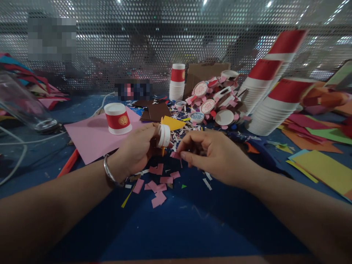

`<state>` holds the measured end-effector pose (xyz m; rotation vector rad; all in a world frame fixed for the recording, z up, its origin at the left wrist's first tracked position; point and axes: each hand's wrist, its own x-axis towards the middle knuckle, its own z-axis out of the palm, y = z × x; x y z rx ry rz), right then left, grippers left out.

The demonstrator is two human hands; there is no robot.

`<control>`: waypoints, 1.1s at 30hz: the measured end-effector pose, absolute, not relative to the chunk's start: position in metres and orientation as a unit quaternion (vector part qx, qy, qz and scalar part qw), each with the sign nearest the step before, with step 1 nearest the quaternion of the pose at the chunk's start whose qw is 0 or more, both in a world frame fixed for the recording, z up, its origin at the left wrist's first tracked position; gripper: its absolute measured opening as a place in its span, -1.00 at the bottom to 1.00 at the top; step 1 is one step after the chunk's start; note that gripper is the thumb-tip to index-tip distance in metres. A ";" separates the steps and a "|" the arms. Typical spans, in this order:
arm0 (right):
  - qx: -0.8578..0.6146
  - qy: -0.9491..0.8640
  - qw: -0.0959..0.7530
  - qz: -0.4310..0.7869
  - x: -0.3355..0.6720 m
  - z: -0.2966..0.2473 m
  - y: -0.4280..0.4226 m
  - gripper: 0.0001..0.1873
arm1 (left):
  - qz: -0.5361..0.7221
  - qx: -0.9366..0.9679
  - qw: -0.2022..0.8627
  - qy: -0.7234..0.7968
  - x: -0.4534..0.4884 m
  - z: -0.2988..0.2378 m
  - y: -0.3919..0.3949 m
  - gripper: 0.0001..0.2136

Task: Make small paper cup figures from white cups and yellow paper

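My left hand (139, 148) is closed around a small white-capped glue stick (164, 135), its cap pointing right. A metal bracelet circles that wrist. My right hand (210, 152) pinches a small pink paper piece (176, 155) between thumb and fingers, just right of the glue stick. Several pink paper squares (158, 185) lie scattered on the blue table (178, 227) below both hands. A yellow paper piece (173, 123) sits just behind the glue stick.
An upturned red-and-white paper cup (118, 118) stands on a pink sheet (92, 137) at left. Stacks of red-and-white cups (271, 106) lean at right, another stack (177, 82) at the back. Decorated cup pieces (211, 101), coloured paper sheets (321, 167), a perforated screen behind.
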<state>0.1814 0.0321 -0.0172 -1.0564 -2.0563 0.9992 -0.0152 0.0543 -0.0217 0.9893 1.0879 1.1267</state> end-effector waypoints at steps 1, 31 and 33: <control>-0.402 -0.774 0.319 0.371 0.182 -0.018 0.034 -0.94 | 0.481 0.425 0.605 0.471 -0.014 -0.020 0.053 -0.82; -0.425 -0.742 0.356 0.378 0.183 -0.022 0.040 -0.87 | 0.533 0.349 0.618 0.461 -0.010 -0.008 0.049 -0.72; -0.426 -0.741 0.354 0.379 0.183 -0.020 0.040 -0.92 | 0.532 0.368 0.611 0.456 -0.012 -0.011 0.050 -0.74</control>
